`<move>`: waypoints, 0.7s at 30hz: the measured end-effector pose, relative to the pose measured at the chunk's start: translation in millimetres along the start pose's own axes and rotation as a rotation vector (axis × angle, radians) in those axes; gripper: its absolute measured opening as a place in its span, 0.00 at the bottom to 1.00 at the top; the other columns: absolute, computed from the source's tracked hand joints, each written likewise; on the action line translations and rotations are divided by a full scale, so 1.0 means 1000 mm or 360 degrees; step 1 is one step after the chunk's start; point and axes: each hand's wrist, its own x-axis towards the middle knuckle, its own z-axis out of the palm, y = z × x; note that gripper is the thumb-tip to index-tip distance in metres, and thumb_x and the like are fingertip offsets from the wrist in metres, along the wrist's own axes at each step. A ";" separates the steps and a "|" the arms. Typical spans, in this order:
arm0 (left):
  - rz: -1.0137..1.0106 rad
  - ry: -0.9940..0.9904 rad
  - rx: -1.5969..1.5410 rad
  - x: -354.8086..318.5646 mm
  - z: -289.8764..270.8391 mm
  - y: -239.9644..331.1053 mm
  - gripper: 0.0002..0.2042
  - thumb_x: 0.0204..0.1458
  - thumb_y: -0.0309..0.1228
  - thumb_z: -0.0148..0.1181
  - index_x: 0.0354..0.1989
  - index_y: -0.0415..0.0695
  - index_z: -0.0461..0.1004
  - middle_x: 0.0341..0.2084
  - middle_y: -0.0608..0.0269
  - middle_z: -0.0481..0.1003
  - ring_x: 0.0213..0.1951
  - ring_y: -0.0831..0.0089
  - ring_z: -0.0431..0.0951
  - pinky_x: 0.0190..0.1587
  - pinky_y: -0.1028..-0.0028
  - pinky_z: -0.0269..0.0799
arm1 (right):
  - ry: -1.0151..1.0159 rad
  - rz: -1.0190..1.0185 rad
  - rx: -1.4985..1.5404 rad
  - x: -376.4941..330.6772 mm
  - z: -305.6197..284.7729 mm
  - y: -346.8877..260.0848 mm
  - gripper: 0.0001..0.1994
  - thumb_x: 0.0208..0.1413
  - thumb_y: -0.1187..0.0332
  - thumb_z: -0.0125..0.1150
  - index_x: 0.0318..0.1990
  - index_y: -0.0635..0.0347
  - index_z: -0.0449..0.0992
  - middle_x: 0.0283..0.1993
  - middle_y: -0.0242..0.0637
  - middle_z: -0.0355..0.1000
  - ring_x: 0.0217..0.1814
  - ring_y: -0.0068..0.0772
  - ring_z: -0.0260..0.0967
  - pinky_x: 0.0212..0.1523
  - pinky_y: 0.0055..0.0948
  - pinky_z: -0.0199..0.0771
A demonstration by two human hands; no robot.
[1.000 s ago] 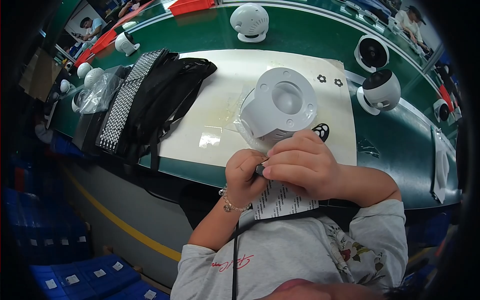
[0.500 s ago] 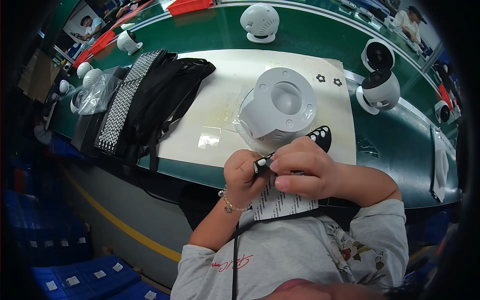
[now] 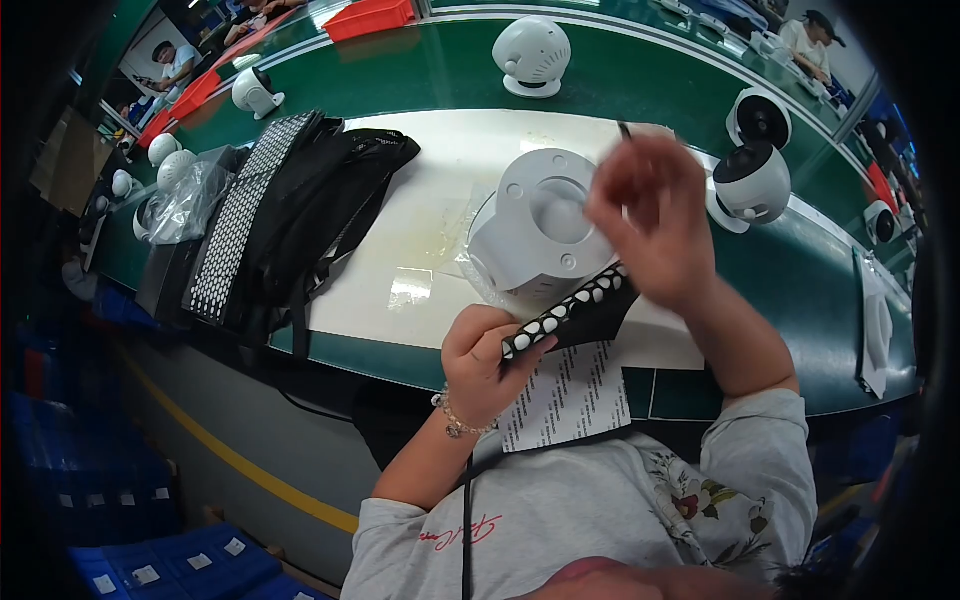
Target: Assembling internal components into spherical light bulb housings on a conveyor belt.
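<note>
My left hand is closed on the near end of a black sheet with rows of white cut-outs. The sheet slants up to the right, and its far end passes behind my right wrist. Below it hangs a white backing paper with repeated print. My right hand, smeared by motion, is raised beside the round base of a white fan-like device and covers part of it. A small black piece shows at its pinched fingertips. The device lies base up on clear plastic wrap.
A white board covers part of the green table. On the left lies a pile of black perforated sheets beside a clear plastic bag. White round-headed devices stand at the back and right. Red trays and co-workers are farther off.
My right hand has left the black sheet and risen up and right, over the board's far side, hiding the two black flower shapes. My left hand keeps the sheet, now tilted with more white cut-outs showing.
</note>
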 end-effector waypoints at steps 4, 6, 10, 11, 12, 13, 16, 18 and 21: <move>-0.0003 0.0075 -0.0036 0.004 0.008 0.002 0.13 0.30 0.24 0.68 0.23 0.39 0.68 0.42 0.50 0.68 0.30 0.68 0.73 0.27 0.78 0.69 | -0.0027 0.0553 0.0105 0.035 -0.016 0.008 0.30 0.46 0.81 0.52 0.58 0.54 0.50 0.46 0.37 0.55 0.40 0.23 0.58 0.44 0.21 0.63; 0.0006 0.0031 -0.0049 0.002 0.008 -0.005 0.13 0.30 0.22 0.68 0.24 0.38 0.68 0.48 0.45 0.65 0.30 0.69 0.74 0.26 0.78 0.69 | -0.0085 0.0620 0.0123 0.039 -0.017 0.012 0.30 0.46 0.80 0.52 0.58 0.54 0.50 0.46 0.36 0.55 0.40 0.23 0.58 0.44 0.21 0.63; 0.0046 -0.0061 -0.0044 0.000 0.005 -0.008 0.13 0.30 0.21 0.66 0.21 0.38 0.65 0.50 0.42 0.63 0.23 0.70 0.73 0.23 0.78 0.68 | -0.0192 0.0733 0.0188 0.041 -0.018 0.010 0.29 0.47 0.79 0.52 0.57 0.54 0.52 0.44 0.36 0.56 0.41 0.23 0.58 0.45 0.22 0.64; 0.0044 -0.0075 -0.0029 0.000 0.004 -0.008 0.13 0.30 0.21 0.66 0.19 0.38 0.64 0.50 0.41 0.62 0.20 0.71 0.72 0.22 0.78 0.67 | -0.0191 0.0734 0.0185 0.041 -0.018 0.011 0.29 0.47 0.79 0.52 0.57 0.54 0.52 0.44 0.36 0.56 0.41 0.23 0.58 0.45 0.22 0.64; 0.0045 -0.0075 -0.0033 -0.001 0.004 -0.008 0.13 0.30 0.21 0.66 0.19 0.38 0.64 0.50 0.41 0.62 0.20 0.71 0.72 0.22 0.78 0.67 | -0.0224 0.0696 0.0062 0.039 -0.019 0.012 0.28 0.48 0.79 0.52 0.57 0.54 0.52 0.44 0.36 0.56 0.41 0.23 0.59 0.45 0.22 0.64; 0.0044 -0.0072 -0.0028 -0.001 0.004 -0.007 0.13 0.30 0.22 0.66 0.19 0.39 0.64 0.50 0.42 0.63 0.19 0.71 0.71 0.21 0.78 0.66 | -0.0257 0.0657 -0.0061 0.038 -0.019 0.012 0.27 0.48 0.79 0.51 0.57 0.54 0.52 0.43 0.35 0.57 0.42 0.24 0.59 0.46 0.22 0.64; 0.0043 -0.0076 -0.0004 -0.004 0.004 -0.008 0.14 0.30 0.22 0.66 0.18 0.39 0.63 0.49 0.43 0.64 0.17 0.71 0.69 0.20 0.78 0.64 | -0.0293 0.0643 -0.0199 0.037 -0.020 0.003 0.26 0.49 0.78 0.50 0.57 0.54 0.52 0.41 0.36 0.62 0.45 0.25 0.61 0.48 0.24 0.63; 0.0044 -0.0081 0.0021 -0.006 0.003 -0.009 0.14 0.30 0.22 0.66 0.18 0.39 0.63 0.49 0.44 0.65 0.16 0.71 0.68 0.19 0.77 0.63 | -0.0353 0.0640 -0.0287 0.037 -0.021 -0.004 0.26 0.49 0.78 0.50 0.57 0.55 0.52 0.40 0.37 0.64 0.46 0.26 0.62 0.48 0.25 0.63; 0.0029 -0.0069 0.0018 -0.007 0.002 -0.009 0.14 0.30 0.23 0.66 0.18 0.39 0.63 0.48 0.45 0.65 0.16 0.70 0.68 0.19 0.77 0.63 | -0.0373 0.0625 -0.0379 0.038 -0.021 -0.020 0.26 0.49 0.78 0.51 0.56 0.55 0.52 0.38 0.37 0.67 0.49 0.27 0.63 0.50 0.27 0.62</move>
